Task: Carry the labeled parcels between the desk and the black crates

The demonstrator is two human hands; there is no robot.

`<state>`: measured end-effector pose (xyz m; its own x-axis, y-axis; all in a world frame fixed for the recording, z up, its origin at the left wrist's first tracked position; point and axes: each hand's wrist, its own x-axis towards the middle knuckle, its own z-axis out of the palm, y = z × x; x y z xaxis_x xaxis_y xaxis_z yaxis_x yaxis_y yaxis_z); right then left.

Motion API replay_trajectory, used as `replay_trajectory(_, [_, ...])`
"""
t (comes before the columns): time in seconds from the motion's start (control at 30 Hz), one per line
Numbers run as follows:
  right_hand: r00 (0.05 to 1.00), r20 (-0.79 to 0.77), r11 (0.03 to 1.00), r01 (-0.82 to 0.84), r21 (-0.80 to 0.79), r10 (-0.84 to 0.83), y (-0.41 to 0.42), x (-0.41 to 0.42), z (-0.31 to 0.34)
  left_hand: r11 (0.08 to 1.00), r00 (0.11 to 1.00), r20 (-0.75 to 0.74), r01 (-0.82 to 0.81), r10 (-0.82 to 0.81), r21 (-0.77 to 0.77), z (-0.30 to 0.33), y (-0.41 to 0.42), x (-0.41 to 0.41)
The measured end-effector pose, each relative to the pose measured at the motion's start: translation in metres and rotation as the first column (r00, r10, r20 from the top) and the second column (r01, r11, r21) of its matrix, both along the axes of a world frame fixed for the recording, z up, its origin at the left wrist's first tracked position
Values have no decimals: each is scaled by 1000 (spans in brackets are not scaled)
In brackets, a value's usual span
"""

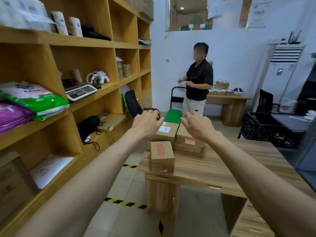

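**Cardboard parcels within reach, both hands empty**

Brown cardboard parcels [168, 142] with white and red labels sit stacked at the far left end of the wood-grain surface [230, 161]. The left hand [147, 124] and right hand [199, 125] hover above them, fingers spread and holding nothing. This looks like the reach before a pickup. Next, the hands likely need to bracket one box. The black plastic crates [266, 129] stand far right.

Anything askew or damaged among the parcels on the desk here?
One thing: the front parcel sits at the desk's left edge, apart from the stacked parcels. No damage or spills visible. Both hands are open, holding nothing.
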<state>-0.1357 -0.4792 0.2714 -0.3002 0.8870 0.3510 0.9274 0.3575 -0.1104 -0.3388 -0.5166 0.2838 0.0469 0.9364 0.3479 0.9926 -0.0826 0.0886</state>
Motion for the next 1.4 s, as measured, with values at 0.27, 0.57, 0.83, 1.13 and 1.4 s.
replay_trajectory(0.27, [999, 18, 999, 31, 14, -31, 105, -30, -8, 998, 998, 38, 56, -55, -13, -19, 123, -25])
replay_trajectory(0.57, [998, 5, 997, 69, -25, -69, 221, -62, -45, 996, 994, 105, 48, -39, -78, -59, 249, -66])
replay_trajectory(0.83, [998, -17, 985, 57, -164, -61, 310, -72, -113, 981, 994, 108, 20, 2, -195, -114, 323, -76])
replay_trajectory(1.13, [998, -59, 910, 10, -414, -38, 379, -50, -218, 906, 979, 131, -87, 154, -415, -193, 378, -69])
replay_trajectory(1.4, [1000, -19, 807, -9, -591, -2, 402, -48, -313, 770, 958, 82, -167, 274, -616, -303, 388, -72])
